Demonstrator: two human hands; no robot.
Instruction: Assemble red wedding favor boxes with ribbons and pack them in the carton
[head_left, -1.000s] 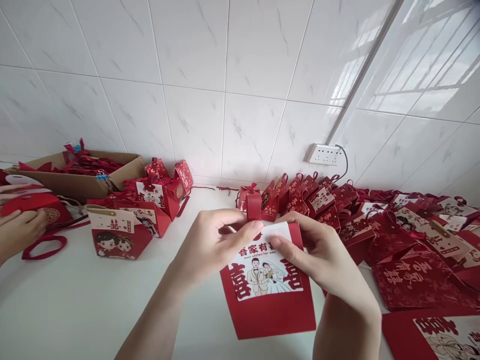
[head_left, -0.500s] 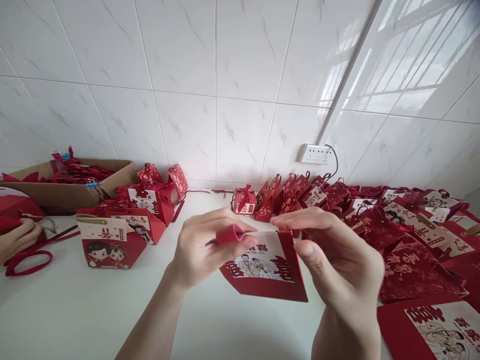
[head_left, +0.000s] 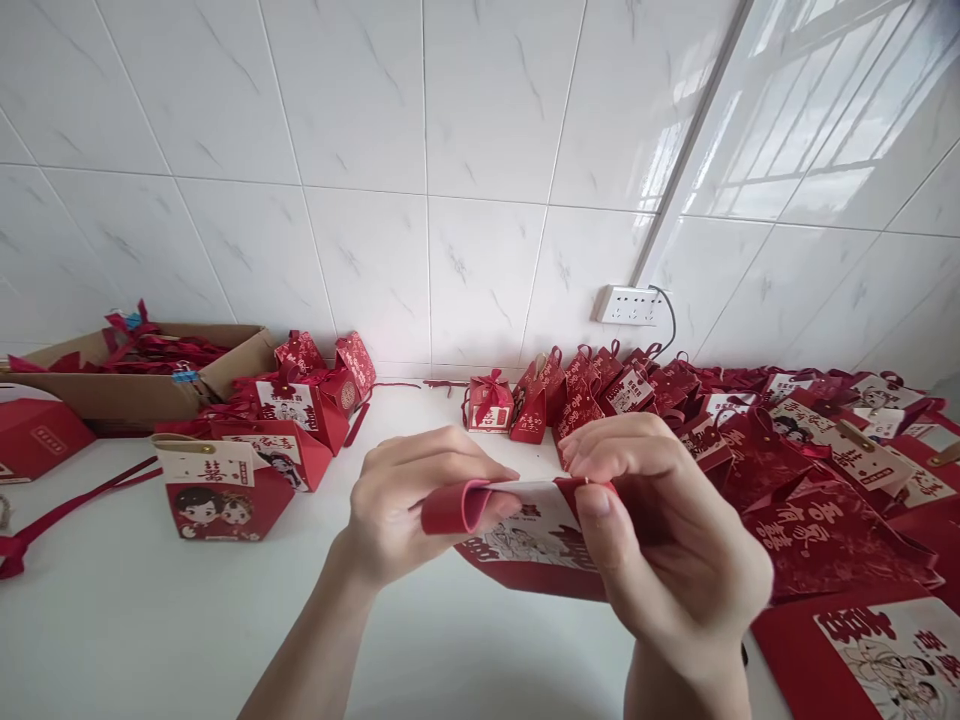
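Note:
I hold a flat red gift-box blank with a cartoon bride and groom on a white panel, tilted almost level above the white table. My left hand pinches its bent red top flap between thumb and fingers. My right hand grips the right upper edge of the blank, fingers curled over it.
A folded box with cartoon faces stands left of my hands. Behind it lie more red boxes and a cardboard carton of ribbons. A large heap of red boxes fills the right side. Another flat blank lies at bottom right. A wall socket is behind.
The blank went from upright and facing me to nearly horizontal, its top flap bent over. The other person's hand at the far left has gone out of view.

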